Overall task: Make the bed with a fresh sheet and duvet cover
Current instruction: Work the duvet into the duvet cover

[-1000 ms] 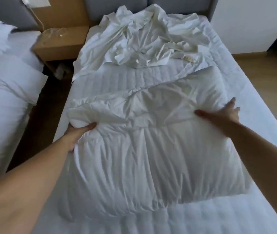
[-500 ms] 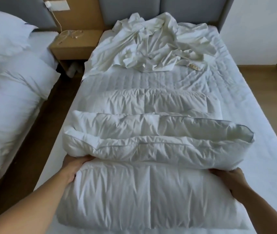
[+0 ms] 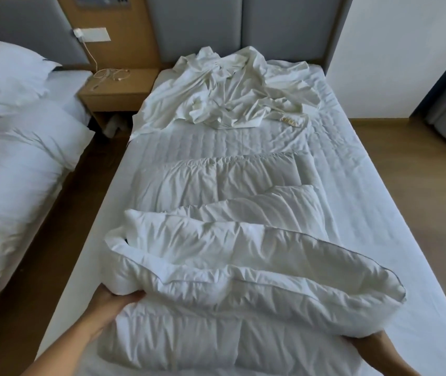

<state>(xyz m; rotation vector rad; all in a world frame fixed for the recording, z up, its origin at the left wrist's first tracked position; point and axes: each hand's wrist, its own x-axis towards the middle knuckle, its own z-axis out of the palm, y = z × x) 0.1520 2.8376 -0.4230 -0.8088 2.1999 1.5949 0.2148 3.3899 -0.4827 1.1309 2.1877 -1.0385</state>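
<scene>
A white quilted duvet [image 3: 243, 267] lies folded in several layers on the near half of the bare quilted mattress [image 3: 373, 213]. My left hand [image 3: 118, 302] grips the folded layers at their left end, fingers curled under the fold. My right hand [image 3: 368, 346] holds the right end from below; most of it is hidden under the duvet. A crumpled white sheet [image 3: 230, 93] is heaped at the head of the bed, against the grey headboard [image 3: 243, 25].
A second made bed [image 3: 12, 158] with a pillow stands to the left across a narrow strip of wooden floor [image 3: 61, 229]. A wooden nightstand [image 3: 118, 90] with a coiled cable sits between the beds. Wooden floor [image 3: 420, 172] runs along the right.
Both hands have drawn the duvet's top layers back toward me, so the fold stack has spread out along the bed. My view has pulled back, showing more of the headboard.
</scene>
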